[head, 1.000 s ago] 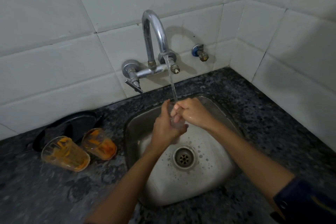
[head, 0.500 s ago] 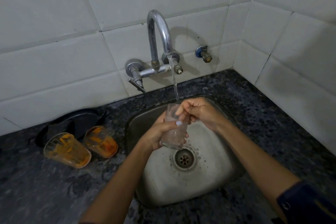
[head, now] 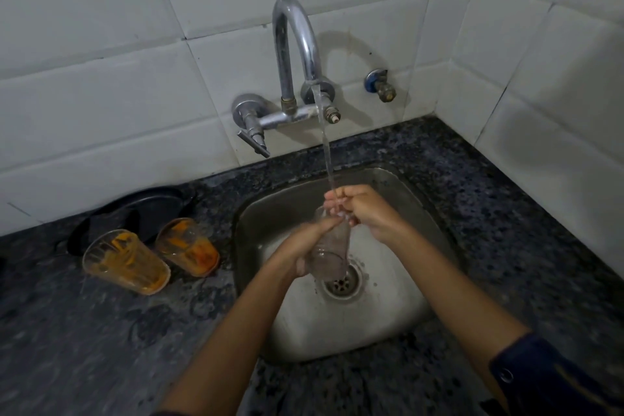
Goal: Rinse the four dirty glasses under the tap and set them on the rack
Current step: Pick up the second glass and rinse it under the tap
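Over the steel sink [head: 256, 213] my left hand [head: 302, 246] grips a clear glass [head: 332, 255] around its side, mouth up. My right hand [head: 363, 211] is at the glass's rim with fingertips at or in the mouth. Water runs from the chrome tap [head: 297, 40] in a thin stream [head: 326, 152] onto my right fingers and the rim. Two dirty glasses smeared with orange residue stand on the dark counter left of the sink: one nearer me [head: 125, 262] and one closer to the sink [head: 187, 246]. No rack is in view.
A dark round pan or plate [head: 152, 206] leans against the white tiled wall behind the dirty glasses. The tap lever [head: 253, 142] and a capped wall valve [head: 380, 84] stick out above the sink. Speckled granite counter [head: 506, 213] wraps the sink; the drain [head: 342, 282] lies under the glass.
My left hand has brought the glass from hidden between both hands to upright above the drain. My right hand stays at its rim under the stream. The camera has shifted slightly.
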